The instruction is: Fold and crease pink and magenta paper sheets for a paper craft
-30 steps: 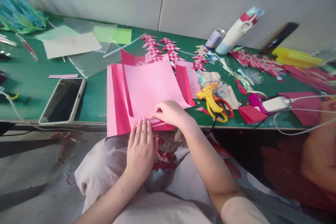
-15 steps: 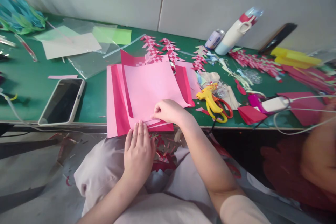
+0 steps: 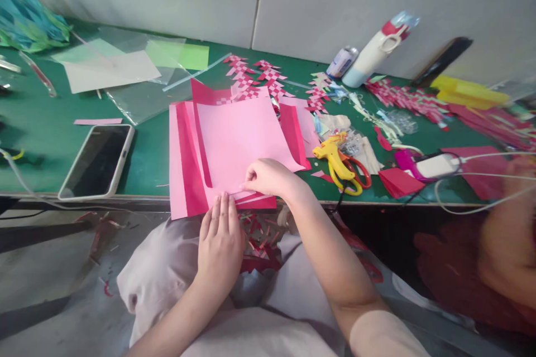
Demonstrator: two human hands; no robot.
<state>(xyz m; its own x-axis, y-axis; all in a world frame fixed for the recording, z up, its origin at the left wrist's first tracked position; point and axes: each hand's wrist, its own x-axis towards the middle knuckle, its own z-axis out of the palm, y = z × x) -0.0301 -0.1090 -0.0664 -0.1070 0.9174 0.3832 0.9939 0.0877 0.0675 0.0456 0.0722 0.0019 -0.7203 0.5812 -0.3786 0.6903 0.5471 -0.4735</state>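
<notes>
A pink paper sheet lies on top of several darker pink and light pink sheets at the table's front edge. Its near edge is folded into a narrow strip. With fingers stretched out, my left hand lies flat on the near edge of the paper. My right hand is closed in a pinch at the folded strip, just right of the left fingertips; its thumb and forefinger touch the paper there. The right hand's other fingers are curled under and partly hidden.
A phone lies to the left. Right of the paper are yellow-handled scissors and a white power bank with a cable. Woven paper strips, a can and a bottle are behind. Another person's arm is at far right.
Both hands stay at the folded near edge of the pink paper, almost unmoved. The view has shifted very slightly.
</notes>
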